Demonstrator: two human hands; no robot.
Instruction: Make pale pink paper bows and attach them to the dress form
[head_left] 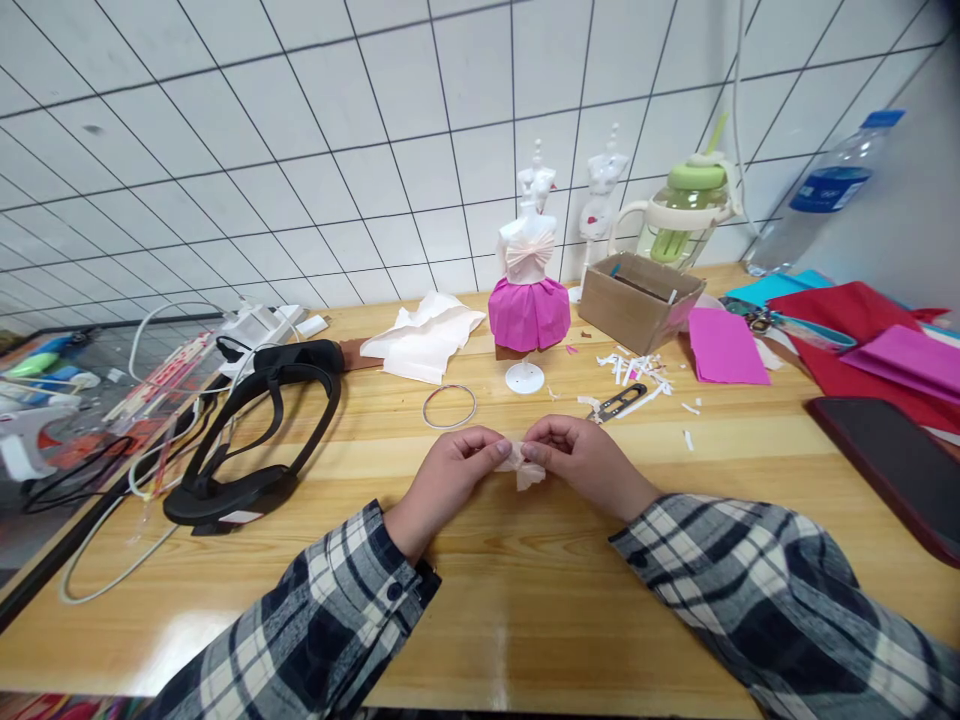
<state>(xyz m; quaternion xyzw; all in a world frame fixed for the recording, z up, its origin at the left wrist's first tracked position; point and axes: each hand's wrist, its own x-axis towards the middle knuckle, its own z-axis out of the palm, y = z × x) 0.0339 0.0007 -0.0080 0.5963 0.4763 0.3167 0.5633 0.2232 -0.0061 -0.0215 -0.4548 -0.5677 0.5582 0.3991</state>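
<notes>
A small piece of pale pink crepe paper (531, 476) is pinched between both my hands, just above the wooden table. My left hand (463, 468) grips its left side with thumb and forefinger. My right hand (581, 455) is closed on the upper right of the same piece, and its fingers hide part of it. Straight ahead stands a miniature dress form (525, 250) in a magenta pleated skirt (529, 314), with a pale pink bow (529, 257) on its chest. Thread snips (622, 402) lie beyond my right hand, and a thin ring (449, 407) lies beyond my left.
A crumpled pale sheet (424, 335) and a black headset strap (277, 440) lie to the left. On the right are paper scraps (636, 370), a cardboard box (637, 300), magenta paper (726, 345) and a dark phone (892, 470). A green-lidded cup (686, 215) and a bottle (829, 195) stand behind.
</notes>
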